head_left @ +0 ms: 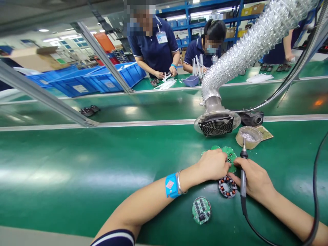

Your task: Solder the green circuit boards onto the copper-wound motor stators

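My left hand is closed, its fingers pressed on a green round circuit board lying on the green belt. My right hand grips a soldering iron upright, its tip pointing up toward a round pot of silvery material. A copper-wound motor stator lies between my two hands. Another round circuit board rests nearer to me, below my left wrist, which wears a blue strap and a bangle.
A fume extractor fan on a silver flexible hose stands just beyond my hands. The iron's black cable loops to the right. Two people work across a far belt, beside blue bins. Metal frame bars slant at the left.
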`<action>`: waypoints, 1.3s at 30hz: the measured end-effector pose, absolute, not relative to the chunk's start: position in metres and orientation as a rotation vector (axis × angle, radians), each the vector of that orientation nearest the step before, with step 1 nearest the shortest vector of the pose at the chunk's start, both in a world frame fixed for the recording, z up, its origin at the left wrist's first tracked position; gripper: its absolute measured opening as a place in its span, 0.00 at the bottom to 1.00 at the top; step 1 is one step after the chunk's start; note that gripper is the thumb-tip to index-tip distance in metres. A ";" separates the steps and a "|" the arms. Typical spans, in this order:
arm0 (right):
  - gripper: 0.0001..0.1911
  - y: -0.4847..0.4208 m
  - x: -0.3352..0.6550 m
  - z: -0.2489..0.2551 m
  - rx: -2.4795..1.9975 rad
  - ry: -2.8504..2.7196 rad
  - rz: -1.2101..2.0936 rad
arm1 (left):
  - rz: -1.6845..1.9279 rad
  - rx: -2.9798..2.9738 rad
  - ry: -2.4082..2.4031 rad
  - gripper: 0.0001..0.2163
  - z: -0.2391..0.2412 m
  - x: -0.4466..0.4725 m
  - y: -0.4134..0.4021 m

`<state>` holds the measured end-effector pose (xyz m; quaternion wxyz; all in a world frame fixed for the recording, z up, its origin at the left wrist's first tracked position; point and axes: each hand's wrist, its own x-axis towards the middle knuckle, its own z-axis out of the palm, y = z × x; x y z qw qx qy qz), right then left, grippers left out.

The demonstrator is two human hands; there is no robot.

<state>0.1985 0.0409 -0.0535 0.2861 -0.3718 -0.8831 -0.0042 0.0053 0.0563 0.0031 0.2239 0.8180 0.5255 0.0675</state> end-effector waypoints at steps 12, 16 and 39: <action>0.19 0.046 0.218 -0.041 -0.714 -2.267 0.336 | 0.484 1.499 1.247 0.07 -0.004 0.005 0.056; 0.27 0.033 0.198 -0.030 -0.801 -2.076 0.108 | 0.715 1.109 1.172 0.06 0.005 0.007 0.047; 0.23 0.007 0.187 0.004 -0.669 -2.538 0.667 | 0.688 1.383 0.805 0.11 -0.019 -0.053 0.024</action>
